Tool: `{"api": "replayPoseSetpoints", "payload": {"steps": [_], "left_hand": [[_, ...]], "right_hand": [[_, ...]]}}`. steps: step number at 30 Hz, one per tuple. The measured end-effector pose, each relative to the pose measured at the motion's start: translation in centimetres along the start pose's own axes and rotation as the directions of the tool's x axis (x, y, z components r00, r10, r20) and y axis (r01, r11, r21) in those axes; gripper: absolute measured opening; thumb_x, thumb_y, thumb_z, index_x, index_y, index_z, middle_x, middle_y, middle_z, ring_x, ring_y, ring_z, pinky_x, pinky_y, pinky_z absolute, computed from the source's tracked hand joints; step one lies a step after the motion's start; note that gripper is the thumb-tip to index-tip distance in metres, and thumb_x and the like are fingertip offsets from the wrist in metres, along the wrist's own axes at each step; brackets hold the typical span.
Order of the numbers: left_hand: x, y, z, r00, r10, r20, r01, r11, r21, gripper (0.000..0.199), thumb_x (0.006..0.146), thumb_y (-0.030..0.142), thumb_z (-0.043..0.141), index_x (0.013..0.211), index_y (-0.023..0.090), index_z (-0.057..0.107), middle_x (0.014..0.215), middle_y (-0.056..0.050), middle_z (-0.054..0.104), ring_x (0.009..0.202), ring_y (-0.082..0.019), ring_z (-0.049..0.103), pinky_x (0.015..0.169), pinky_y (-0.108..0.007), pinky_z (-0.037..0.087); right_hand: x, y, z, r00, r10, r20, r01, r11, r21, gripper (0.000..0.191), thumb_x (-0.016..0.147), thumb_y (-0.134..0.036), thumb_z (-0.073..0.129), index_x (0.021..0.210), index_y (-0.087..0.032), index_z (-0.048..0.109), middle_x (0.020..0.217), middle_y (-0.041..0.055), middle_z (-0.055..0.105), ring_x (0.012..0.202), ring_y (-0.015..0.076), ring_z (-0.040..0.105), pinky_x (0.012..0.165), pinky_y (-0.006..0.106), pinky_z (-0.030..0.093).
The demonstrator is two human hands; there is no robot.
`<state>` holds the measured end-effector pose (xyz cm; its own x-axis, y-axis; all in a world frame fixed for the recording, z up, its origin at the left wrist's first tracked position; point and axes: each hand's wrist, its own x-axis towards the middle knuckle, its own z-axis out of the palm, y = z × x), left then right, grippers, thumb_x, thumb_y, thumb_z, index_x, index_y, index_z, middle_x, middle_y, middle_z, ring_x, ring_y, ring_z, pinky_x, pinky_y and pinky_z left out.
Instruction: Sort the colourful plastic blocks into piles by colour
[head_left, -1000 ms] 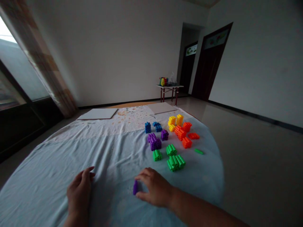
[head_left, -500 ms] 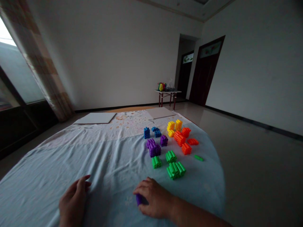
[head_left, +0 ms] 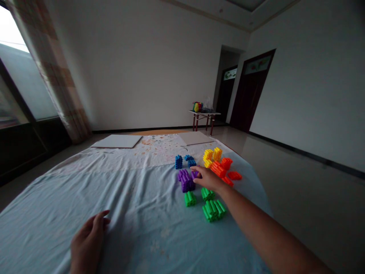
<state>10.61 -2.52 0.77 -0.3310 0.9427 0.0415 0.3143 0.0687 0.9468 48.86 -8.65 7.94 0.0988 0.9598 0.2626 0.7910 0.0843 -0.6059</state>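
My right hand (head_left: pixel 207 178) reaches over the table, its fingers round a purple block (head_left: pixel 195 175) beside the larger purple cluster (head_left: pixel 186 181). Green blocks (head_left: pixel 212 210) lie just below the wrist, with another green piece (head_left: pixel 189 198) to their left. Orange blocks (head_left: pixel 218 169) sit right behind the hand, partly hidden by it. Yellow blocks (head_left: pixel 208 155) stand beyond them, and blue blocks (head_left: pixel 178 162) lie at the back left of the purple ones. My left hand (head_left: pixel 90 239) rests on the cloth at the near left, fingers loosely apart, holding nothing.
A pale blue cloth (head_left: pixel 137 190) with folds covers the table. Two flat white boards lie at the far edge, one on the left (head_left: pixel 118 141) and one on the right (head_left: pixel 195 138). A small side table (head_left: pixel 204 113) stands beyond.
My right hand has moved from the near cloth, where it held a purple piece, forward to the purple blocks. The view has shifted slightly. My left hand stays in place.
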Motion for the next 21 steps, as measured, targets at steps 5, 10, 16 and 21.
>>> {"api": "replayPoseSetpoints", "payload": {"steps": [5,10,16,21], "left_hand": [[0.2,0.0,0.0,1.000,0.003,0.000,-0.003,1.000,0.020,0.049,0.064,0.059,0.050,0.090,0.021,0.067,0.071,-0.001,0.064,0.069,-0.020,0.057,0.064,-0.031,0.042],[0.2,-0.2,-0.1,1.000,0.022,0.002,-0.022,1.000,-0.002,0.051,0.063,0.061,0.051,0.090,0.021,0.067,0.070,-0.002,0.064,0.069,-0.022,0.058,0.061,-0.031,0.042],[0.1,0.0,-0.2,1.000,-0.014,0.015,0.013,0.999,0.032,0.052,0.063,0.062,0.050,0.092,0.023,0.067,0.073,-0.001,0.065,0.071,-0.022,0.058,0.066,-0.032,0.041],[0.0,0.2,-0.2,1.000,-0.001,0.023,0.001,1.000,0.011,0.052,0.061,0.060,0.050,0.092,0.022,0.067,0.073,-0.001,0.065,0.074,-0.023,0.058,0.071,-0.033,0.042]], "right_hand": [[1.2,0.6,0.4,0.995,0.005,0.102,-0.001,0.999,-0.036,0.055,0.068,-0.008,0.062,0.122,-0.017,0.058,0.096,0.0054,0.067,0.079,0.0158,0.060,0.075,0.029,0.048],[1.5,0.5,0.5,0.991,0.027,0.134,-0.022,0.999,-0.040,0.056,0.067,-0.007,0.062,0.122,-0.018,0.058,0.102,0.0053,0.068,0.078,0.0152,0.060,0.075,0.028,0.048],[1.5,0.1,0.1,0.985,0.039,0.168,-0.028,0.997,-0.066,0.057,0.069,-0.007,0.061,0.125,-0.015,0.056,0.095,0.0057,0.068,0.079,0.0155,0.060,0.075,0.028,0.048],[1.3,0.8,0.1,0.994,0.013,0.110,-0.008,0.999,-0.044,0.054,0.071,-0.009,0.061,0.124,-0.015,0.057,0.092,0.0050,0.066,0.081,0.0163,0.060,0.078,0.030,0.048]]}}
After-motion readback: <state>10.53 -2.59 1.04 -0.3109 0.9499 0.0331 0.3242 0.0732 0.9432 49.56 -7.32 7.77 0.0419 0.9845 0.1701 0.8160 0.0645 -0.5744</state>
